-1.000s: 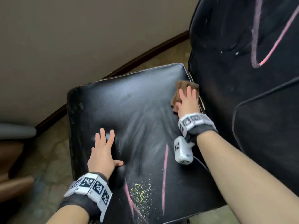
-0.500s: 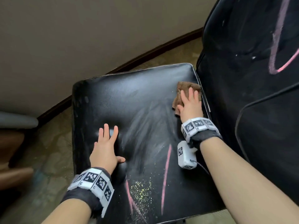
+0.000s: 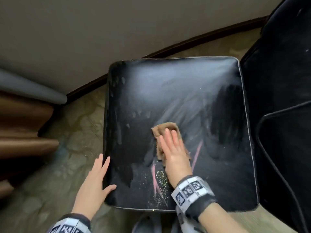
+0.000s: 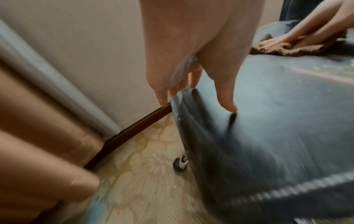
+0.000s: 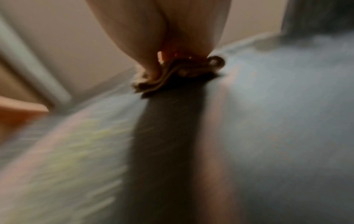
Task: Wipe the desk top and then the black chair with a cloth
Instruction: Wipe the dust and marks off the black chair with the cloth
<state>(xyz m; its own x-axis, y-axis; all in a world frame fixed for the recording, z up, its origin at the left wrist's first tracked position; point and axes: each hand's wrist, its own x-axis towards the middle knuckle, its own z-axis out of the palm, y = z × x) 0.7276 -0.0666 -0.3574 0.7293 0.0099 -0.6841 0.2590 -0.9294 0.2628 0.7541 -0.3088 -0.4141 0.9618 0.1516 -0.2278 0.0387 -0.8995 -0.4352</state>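
Chair-wiping is the step in hand — the desk top is not in view, and the brown cloth (image 3: 165,134) lies on the seat of the black chair (image 3: 176,91), near the middle and a little toward the near edge. The right hand (image 3: 175,153) presses it flat, fingers straight and spread over the fabric, not curled round it. The left hand (image 3: 95,184) rests at the seat's left edge toward the near-left corner, fingers extended and relaxed, thumb on the top surface, holding nothing; it looks to be steadying the chair, which stands on castors (image 4: 181,164).

Pink lines (image 3: 196,154) and a yellowish speckle (image 3: 161,178) remain beside and nearer than the cloth, so the next stroke probably calls for firm pressure drawn over that near part, the left hand bracing against rolling.

Against a second ago, the cloth has come from the seat's far-right corner by the backrest to the middle, and the left hand has slid off the seat top out to its left edge.
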